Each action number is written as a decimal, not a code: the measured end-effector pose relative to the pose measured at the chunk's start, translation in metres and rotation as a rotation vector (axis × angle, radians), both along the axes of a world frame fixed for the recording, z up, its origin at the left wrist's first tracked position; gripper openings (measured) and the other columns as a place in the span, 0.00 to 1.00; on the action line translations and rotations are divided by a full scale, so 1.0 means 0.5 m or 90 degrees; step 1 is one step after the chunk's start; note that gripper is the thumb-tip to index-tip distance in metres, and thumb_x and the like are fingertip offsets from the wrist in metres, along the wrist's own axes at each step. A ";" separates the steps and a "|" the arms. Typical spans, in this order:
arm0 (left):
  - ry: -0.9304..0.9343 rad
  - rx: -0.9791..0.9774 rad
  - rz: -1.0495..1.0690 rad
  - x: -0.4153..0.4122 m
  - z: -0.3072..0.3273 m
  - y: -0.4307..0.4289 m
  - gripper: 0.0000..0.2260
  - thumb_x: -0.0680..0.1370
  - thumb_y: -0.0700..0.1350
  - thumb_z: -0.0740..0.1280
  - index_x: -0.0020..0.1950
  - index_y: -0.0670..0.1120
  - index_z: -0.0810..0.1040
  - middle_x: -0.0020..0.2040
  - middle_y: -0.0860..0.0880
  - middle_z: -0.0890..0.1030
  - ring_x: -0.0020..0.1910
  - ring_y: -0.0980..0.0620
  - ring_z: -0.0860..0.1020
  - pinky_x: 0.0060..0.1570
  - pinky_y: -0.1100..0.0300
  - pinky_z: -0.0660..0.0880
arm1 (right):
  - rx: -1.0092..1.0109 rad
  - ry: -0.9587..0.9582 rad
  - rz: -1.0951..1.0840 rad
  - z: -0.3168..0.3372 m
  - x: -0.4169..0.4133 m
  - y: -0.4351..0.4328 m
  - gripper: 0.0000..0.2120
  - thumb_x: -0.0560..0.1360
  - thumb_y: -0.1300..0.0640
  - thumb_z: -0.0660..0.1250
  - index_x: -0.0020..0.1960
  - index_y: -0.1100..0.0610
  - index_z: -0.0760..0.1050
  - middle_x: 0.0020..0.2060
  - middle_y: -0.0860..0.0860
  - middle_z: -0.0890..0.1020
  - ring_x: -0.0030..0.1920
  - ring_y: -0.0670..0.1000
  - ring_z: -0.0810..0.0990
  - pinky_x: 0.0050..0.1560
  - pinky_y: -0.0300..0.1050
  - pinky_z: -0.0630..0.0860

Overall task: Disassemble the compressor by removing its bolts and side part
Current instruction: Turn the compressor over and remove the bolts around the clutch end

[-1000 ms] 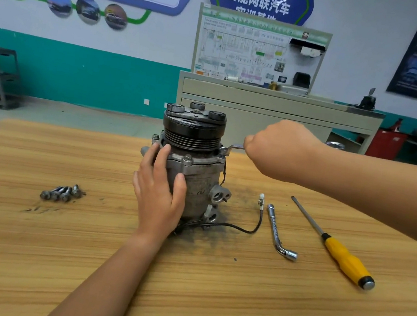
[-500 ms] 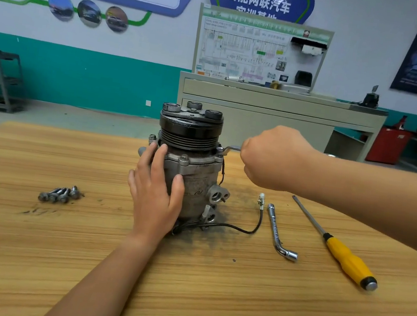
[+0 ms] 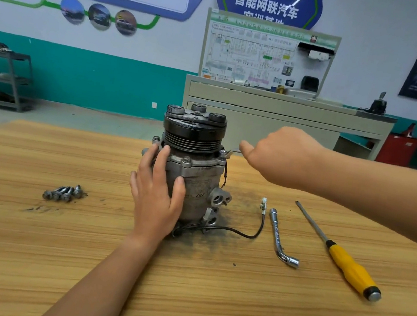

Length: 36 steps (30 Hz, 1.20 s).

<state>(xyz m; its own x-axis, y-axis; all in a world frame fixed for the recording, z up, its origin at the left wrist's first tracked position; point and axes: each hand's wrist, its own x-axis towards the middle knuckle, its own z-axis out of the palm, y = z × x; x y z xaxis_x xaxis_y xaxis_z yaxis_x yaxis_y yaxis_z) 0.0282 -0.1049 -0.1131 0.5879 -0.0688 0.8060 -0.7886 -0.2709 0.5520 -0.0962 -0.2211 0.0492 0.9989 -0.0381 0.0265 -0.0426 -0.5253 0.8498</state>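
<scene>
Since half a second ago my right hand (image 3: 279,154) sits a little further right of the compressor (image 3: 191,166), so more of the wrench (image 3: 232,151) shows between them; nothing else has shifted. Its fingers are curled tight around the wrench handle, thumb pointing left, and the wrench's far end sits on a bolt (image 3: 222,153) at the right of the flange (whether it fully grips the head I cannot tell). My left hand (image 3: 155,198) lies flat against the compressor's near-left side, fingers (image 3: 161,159) spread and pressed on the housing, thumb on its front. That compressor stands upright mid-table, pulley end up, on a dark smudge. Four loose bolts (image 3: 63,192) lie together to the left. To the right lie its black cable (image 3: 248,233), then an L-shaped socket wrench (image 3: 280,240), then a yellow-handled screwdriver (image 3: 345,260) on the wooden table (image 3: 30,253).
</scene>
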 end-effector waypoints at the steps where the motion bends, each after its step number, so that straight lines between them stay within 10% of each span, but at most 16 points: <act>1: 0.000 -0.001 0.001 0.001 -0.001 -0.001 0.26 0.76 0.51 0.54 0.72 0.42 0.63 0.72 0.41 0.63 0.71 0.44 0.61 0.67 0.35 0.58 | 0.002 0.001 -0.004 -0.003 -0.001 0.002 0.18 0.76 0.70 0.54 0.65 0.63 0.65 0.26 0.50 0.64 0.23 0.49 0.61 0.21 0.41 0.59; 7: 0.012 -0.004 0.000 0.001 -0.003 -0.002 0.26 0.76 0.52 0.54 0.72 0.43 0.63 0.72 0.41 0.63 0.72 0.43 0.61 0.67 0.37 0.58 | 0.023 -0.001 -0.065 -0.022 0.009 0.060 0.10 0.76 0.69 0.58 0.38 0.61 0.62 0.27 0.51 0.63 0.25 0.49 0.61 0.21 0.42 0.57; 15: 0.020 -0.028 -0.040 0.005 -0.007 0.008 0.22 0.76 0.53 0.54 0.70 0.57 0.56 0.73 0.44 0.60 0.71 0.55 0.55 0.69 0.41 0.58 | -0.017 -0.015 0.013 0.003 0.020 -0.005 0.17 0.78 0.62 0.52 0.64 0.56 0.70 0.26 0.48 0.66 0.24 0.48 0.63 0.24 0.39 0.57; 24: 0.034 -0.037 -0.070 0.006 -0.010 0.007 0.23 0.75 0.54 0.55 0.69 0.62 0.53 0.71 0.52 0.58 0.73 0.52 0.55 0.70 0.41 0.57 | 0.045 -0.105 -0.040 -0.018 0.064 -0.063 0.17 0.77 0.66 0.54 0.64 0.56 0.68 0.27 0.48 0.66 0.25 0.47 0.63 0.23 0.40 0.58; 31: 0.036 -0.056 -0.086 0.011 -0.012 -0.001 0.23 0.75 0.55 0.55 0.69 0.61 0.54 0.70 0.54 0.56 0.74 0.49 0.55 0.70 0.40 0.58 | 0.229 -0.239 0.032 -0.083 0.139 -0.117 0.17 0.76 0.68 0.54 0.63 0.57 0.68 0.43 0.53 0.80 0.45 0.55 0.78 0.68 0.56 0.59; 36: 0.030 -0.069 -0.085 0.014 -0.011 -0.011 0.24 0.75 0.53 0.56 0.70 0.55 0.55 0.72 0.44 0.60 0.73 0.45 0.57 0.69 0.40 0.59 | 0.295 -0.309 0.099 -0.110 0.194 -0.125 0.17 0.77 0.68 0.55 0.62 0.57 0.72 0.53 0.54 0.81 0.55 0.53 0.77 0.71 0.54 0.48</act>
